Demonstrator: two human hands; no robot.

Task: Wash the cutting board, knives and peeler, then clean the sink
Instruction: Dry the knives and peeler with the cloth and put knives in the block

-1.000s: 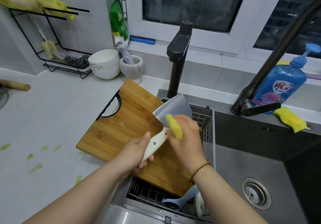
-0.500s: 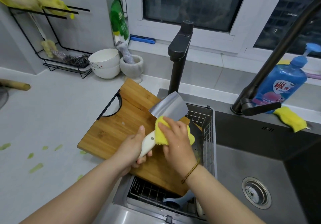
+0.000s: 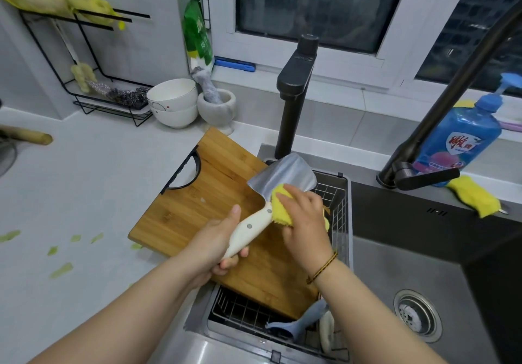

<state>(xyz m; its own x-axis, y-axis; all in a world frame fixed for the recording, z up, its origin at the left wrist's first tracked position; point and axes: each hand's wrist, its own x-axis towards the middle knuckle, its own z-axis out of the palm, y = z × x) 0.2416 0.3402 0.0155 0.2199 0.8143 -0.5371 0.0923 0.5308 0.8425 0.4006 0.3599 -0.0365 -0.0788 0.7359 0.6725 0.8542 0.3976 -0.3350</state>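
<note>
Since half a second ago the right hand (image 3: 303,219) has slid its yellow sponge (image 3: 282,208) a little toward the handle end of the blade, and the cleaver (image 3: 279,180) has tipped slightly flatter. That hand is closed on the sponge, fingers pressing it against the lower part of the steel. The left hand (image 3: 214,242) is wrapped round the cleaver's white handle (image 3: 248,231), thumb lying along its upper side.

One cleaver is in hand. Its long axis runs from the lower left at the handle to the upper right, the broad blade pointing away toward the black tap (image 3: 293,92).

Under the cleaver lies one wooden cutting board (image 3: 214,202), tilted, its black-handled end on the counter (image 3: 99,183) and its other end across the wire basket (image 3: 336,211) set in the left part of the sink (image 3: 395,256). In the basket, below the board's near corner, sit one pale blue utensil (image 3: 302,324) and one white handle (image 3: 327,332); what tools they are I cannot tell. The sink's open basin right of the basket shows one drain (image 3: 418,315).

Beyond the board stand two stacked white bowls (image 3: 173,104) and one stone mortar (image 3: 217,109) with a pestle in it. Right of the cleaver, past a second tap (image 3: 423,138), are one blue soap bottle (image 3: 457,140) and a second yellow sponge (image 3: 474,197) on the sink's rim. Green peel scraps (image 3: 60,269) dot the counter left of the board.
</note>
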